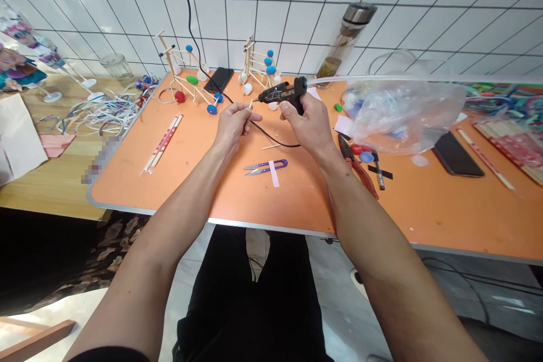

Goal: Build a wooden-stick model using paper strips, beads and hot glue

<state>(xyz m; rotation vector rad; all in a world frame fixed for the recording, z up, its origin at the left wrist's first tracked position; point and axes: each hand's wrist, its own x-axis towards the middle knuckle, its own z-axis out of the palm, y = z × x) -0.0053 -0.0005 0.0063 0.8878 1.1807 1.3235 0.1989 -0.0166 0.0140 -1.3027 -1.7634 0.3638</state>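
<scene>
My right hand (309, 121) is closed round the grip of a black hot glue gun (278, 92), its nozzle pointing left. A long clear glue stick (382, 79) sticks out of the gun's back end. Between the fingertips of my left hand (235, 124) is a short wooden stick (251, 104), its tip at or very near the nozzle. I cannot tell whether they touch. Below the hands lie purple thread snips (267, 167) with a pale paper strip (274, 174) across them. Behind stand two wooden stick frames (173, 62) with coloured caps.
Wrapped chopsticks (163, 144) lie at left, near tangled cords (106, 113). To the right are red-handled pliers (360, 169), a phone (457, 154) and a plastic bag (403, 107). A glass bottle (341, 45) stands by the tiled wall. A black cable (190, 22) hangs down behind my hands.
</scene>
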